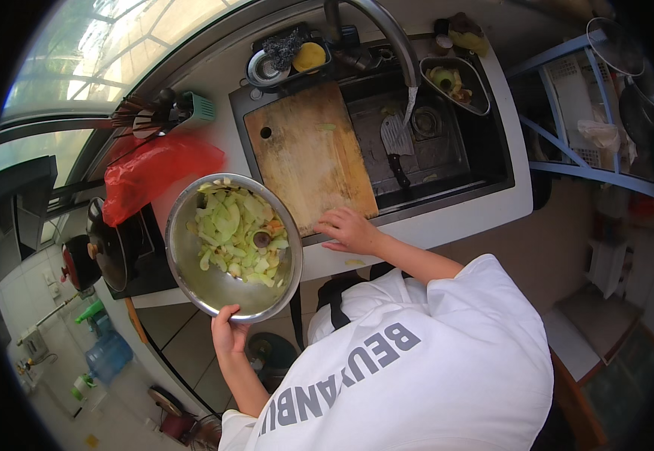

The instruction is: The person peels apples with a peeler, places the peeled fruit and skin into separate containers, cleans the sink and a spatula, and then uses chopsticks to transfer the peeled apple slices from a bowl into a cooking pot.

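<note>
My left hand [230, 331] grips the near rim of a stainless steel bowl [200, 290], which is tilted towards me. Inside lie pale green vegetable slices [231, 225], with a round brownish piece [261, 239] among them. Over the near edge of a wooden cutting board [304, 163] is my right hand [350, 231], holding nothing, its fingers a little apart; whether it touches the wood I cannot tell. One small green scrap [325, 127] rests on the board. A cleaver [397, 138] with a dark handle lies in the sink [445, 149], under the faucet [391, 28].
A strainer basket [483, 104] of peelings sits at the sink's far right corner. Behind the board stands a caddy [327, 66] with a yellow sponge [309, 56] and steel wool [283, 49]. Left are a red plastic bag [152, 169], a utensil holder [198, 110] and a lidded pan [109, 248].
</note>
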Motion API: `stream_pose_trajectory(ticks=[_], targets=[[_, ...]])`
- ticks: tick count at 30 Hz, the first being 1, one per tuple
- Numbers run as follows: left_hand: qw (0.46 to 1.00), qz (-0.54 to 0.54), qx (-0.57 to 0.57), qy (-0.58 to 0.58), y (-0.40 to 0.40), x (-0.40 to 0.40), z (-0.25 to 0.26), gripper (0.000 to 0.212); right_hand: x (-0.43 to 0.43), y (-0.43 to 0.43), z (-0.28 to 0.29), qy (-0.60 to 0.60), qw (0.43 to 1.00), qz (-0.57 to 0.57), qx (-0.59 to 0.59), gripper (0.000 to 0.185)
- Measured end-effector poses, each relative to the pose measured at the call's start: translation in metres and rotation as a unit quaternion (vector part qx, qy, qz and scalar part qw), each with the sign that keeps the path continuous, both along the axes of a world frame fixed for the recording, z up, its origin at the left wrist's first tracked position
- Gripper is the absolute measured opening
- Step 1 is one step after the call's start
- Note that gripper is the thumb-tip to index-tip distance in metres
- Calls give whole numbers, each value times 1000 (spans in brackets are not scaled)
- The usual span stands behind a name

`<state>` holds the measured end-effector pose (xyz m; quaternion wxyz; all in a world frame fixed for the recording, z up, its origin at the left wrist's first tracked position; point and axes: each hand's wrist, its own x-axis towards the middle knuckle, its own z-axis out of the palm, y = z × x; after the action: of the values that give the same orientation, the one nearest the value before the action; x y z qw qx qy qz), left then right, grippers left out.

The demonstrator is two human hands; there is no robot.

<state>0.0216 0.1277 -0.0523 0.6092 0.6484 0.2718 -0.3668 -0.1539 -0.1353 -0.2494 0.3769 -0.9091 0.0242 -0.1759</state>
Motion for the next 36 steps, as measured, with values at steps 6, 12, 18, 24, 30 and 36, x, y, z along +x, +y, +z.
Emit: stream_pose_trajectory(ticks=[6, 12, 18, 24, 30, 36], targets=[[1000, -11, 4, 17, 2, 9, -1, 23, -69, 21, -26, 4, 974, 218, -63, 22], [999, -20, -2, 26, 2, 4, 3, 24, -117, -83, -24, 50, 991, -44, -117, 17], [999, -23, -18, 33, 2, 6, -9, 26, -65, -156, -6, 104, 930, -300, -187, 46], [998, -38, -18, 35, -13, 2, -5, 29, 83, -68, -9, 29, 986, -81, -142, 72], [999, -34, -10, 14, -28, -10, 7, 36, 105, -98, -29, 111, 968, -145, -173, 85], [996, -88, -19, 12, -25, -10, 1, 35, 32, -151, -66, 367, 740, -564, 12, 80]])
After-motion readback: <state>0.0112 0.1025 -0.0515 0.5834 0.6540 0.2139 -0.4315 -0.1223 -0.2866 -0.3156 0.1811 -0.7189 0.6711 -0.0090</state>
